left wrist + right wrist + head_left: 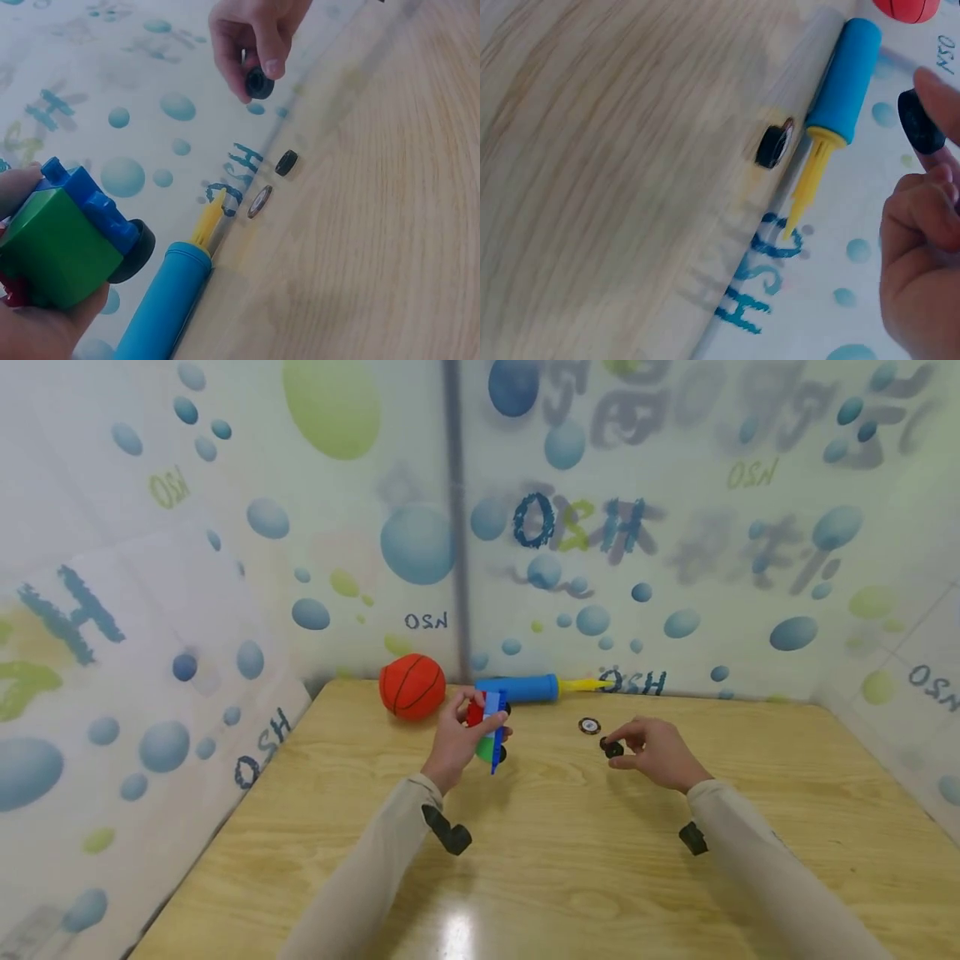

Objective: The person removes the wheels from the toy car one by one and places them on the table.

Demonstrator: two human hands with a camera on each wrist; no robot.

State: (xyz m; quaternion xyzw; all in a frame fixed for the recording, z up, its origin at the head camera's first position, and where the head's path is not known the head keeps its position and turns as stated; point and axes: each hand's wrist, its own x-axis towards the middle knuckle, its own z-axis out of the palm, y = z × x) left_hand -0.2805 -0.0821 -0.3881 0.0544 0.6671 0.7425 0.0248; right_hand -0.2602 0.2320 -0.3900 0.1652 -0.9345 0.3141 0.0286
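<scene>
My left hand (452, 745) grips a toy car (491, 750) tilted on its side, with a blue base and green, red and pale parts. Black wheels sit on the side of the base facing right. In the left wrist view, the green block (60, 247) and one black wheel (133, 253) show close up. My right hand (660, 753) pinches a loose black wheel (921, 122) between thumb and fingers, above the table. Another black wheel (286, 163) rests on the table, beside a round chip (589, 726) with a white centre.
At the back of the wooden table (570, 852) lies a blue hand pump (525, 688) with a yellow nozzle (581, 685). An orange-red ball (412, 687) with black lines sits left of it. Walls printed with bubbles (417, 545) stand around the table.
</scene>
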